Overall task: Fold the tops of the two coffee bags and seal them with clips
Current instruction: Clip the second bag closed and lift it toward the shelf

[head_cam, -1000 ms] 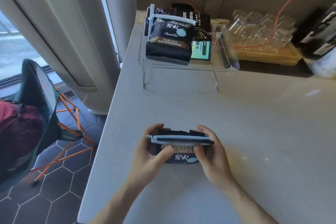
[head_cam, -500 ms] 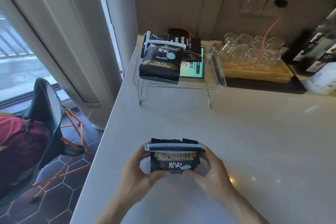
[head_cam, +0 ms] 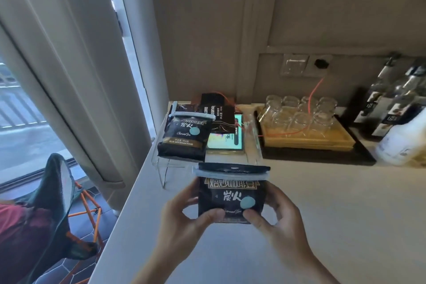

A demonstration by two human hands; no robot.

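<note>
A black coffee bag (head_cam: 230, 196) with gold lettering is upright above the counter, its top folded under a pale blue clip (head_cam: 230, 173). My left hand (head_cam: 182, 221) grips its left side and my right hand (head_cam: 276, 221) grips its right side, thumbs on the lower front. A second black coffee bag (head_cam: 184, 138) leans on the clear acrylic stand (head_cam: 166, 163) further back, with its own pale blue clip (head_cam: 193, 116) across the folded top.
A phone with a lit screen (head_cam: 224, 139) and a dark pouch (head_cam: 216, 117) share the stand. Upturned glasses (head_cam: 297, 115) sit on a wooden tray (head_cam: 306, 140) with an orange cable. Bottles (head_cam: 391, 108) stand far right. The counter edge (head_cam: 124, 203) drops left to a folding chair.
Both hands have lifted the clipped bag off the counter and stood it upright, moving it toward the stand. The camera has tilted upward.
</note>
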